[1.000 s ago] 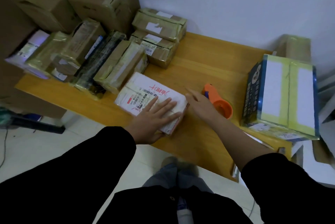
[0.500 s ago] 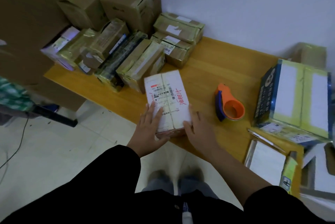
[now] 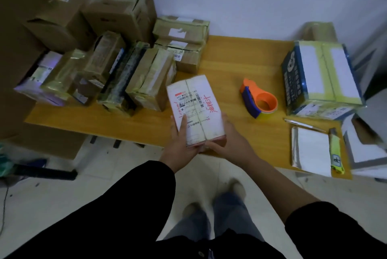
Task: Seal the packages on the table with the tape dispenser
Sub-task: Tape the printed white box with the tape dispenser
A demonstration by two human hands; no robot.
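Observation:
A white package (image 3: 196, 107) with a shipping label and red writing lies at the near edge of the wooden table (image 3: 230, 66), tilted up toward me. My left hand (image 3: 180, 143) grips its near left side, thumb on the top face. My right hand (image 3: 230, 141) holds its near right corner from below and the side. The orange and blue tape dispenser (image 3: 259, 100) sits on the table to the right of the package, untouched.
Several taped brown packages (image 3: 146, 78) are stacked at the left and back of the table. A blue and white box (image 3: 320, 78) stands at the right. Near the right front lie a white envelope (image 3: 312, 151), a pen (image 3: 303, 125) and a yellow cutter (image 3: 336, 154).
The white package has been turned lengthwise and pulled to the table's near edge. Both hands went from lying flat on and beside it to gripping its near end.

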